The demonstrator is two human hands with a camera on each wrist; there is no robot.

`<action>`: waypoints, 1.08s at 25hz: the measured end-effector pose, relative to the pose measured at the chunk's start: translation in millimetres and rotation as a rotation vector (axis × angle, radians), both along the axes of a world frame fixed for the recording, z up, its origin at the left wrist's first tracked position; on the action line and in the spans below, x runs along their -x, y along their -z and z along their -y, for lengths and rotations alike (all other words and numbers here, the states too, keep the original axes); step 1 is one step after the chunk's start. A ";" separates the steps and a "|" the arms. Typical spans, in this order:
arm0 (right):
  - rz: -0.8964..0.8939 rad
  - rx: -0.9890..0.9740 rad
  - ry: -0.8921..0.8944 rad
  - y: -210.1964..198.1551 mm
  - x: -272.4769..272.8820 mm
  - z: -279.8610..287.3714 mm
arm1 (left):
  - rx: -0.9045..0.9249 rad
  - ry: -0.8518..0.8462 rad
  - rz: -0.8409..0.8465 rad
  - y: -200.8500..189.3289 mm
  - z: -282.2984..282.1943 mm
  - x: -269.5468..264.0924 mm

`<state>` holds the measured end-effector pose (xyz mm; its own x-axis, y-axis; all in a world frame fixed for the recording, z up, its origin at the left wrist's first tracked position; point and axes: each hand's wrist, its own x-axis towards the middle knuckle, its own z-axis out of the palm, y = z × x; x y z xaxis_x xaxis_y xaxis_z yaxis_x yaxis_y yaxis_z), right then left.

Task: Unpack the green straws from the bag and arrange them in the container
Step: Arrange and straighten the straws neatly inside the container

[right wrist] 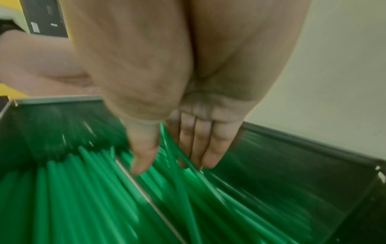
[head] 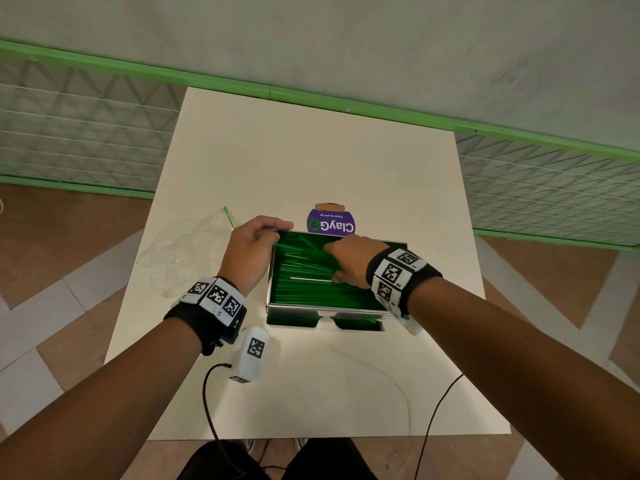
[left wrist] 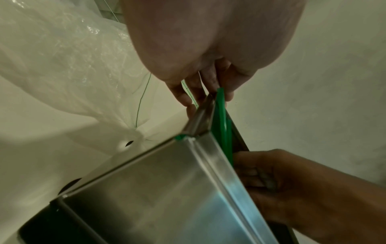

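A steel container (head: 325, 308) stands mid-table, filled with green straws (head: 311, 289) that mostly lie front to back. My left hand (head: 277, 230) grips its far left corner: fingers (left wrist: 188, 97) on the outside, thumb on the inside against a few straw ends (left wrist: 219, 107). My right hand (head: 334, 268) reaches into the container from the right. In the right wrist view, a few straws (right wrist: 167, 145) rise between the thumb and the straight fingers of that hand (right wrist: 167, 165). The clear plastic bag (head: 187, 251) lies crumpled left of the container with a stray straw (head: 228, 216) in it.
A thin metal bar (right wrist: 146, 194) runs among the straws. A purple sticker (head: 331, 221) lies on the white table (head: 311, 150) just beyond the container. Near the front are a white marker box (head: 251, 355) and black cables (head: 207, 403). A green railing (head: 346, 105) borders the far edge.
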<state>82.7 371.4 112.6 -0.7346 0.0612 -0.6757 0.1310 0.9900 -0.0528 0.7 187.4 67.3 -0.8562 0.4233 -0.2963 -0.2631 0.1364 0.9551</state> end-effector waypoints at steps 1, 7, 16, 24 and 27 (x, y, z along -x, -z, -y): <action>0.011 0.019 -0.005 1.3 -1.2 1.4 | -0.005 0.000 0.002 -1.3 -0.4 -0.3; -0.043 -0.039 0.036 7.4 -16.8 -9.4 | -0.013 0.001 0.015 0.2 -0.8 -1.4; -0.079 0.061 0.090 2.4 -8.3 -9.2 | -0.013 0.016 -0.001 2.8 -0.6 0.6; -0.001 0.069 0.065 -16.7 -13.1 -8.1 | -0.020 0.016 0.002 2.3 -1.1 0.7; 0.241 0.167 0.073 -8.5 -24.7 2.8 | -0.006 -0.002 0.003 2.1 -0.9 1.6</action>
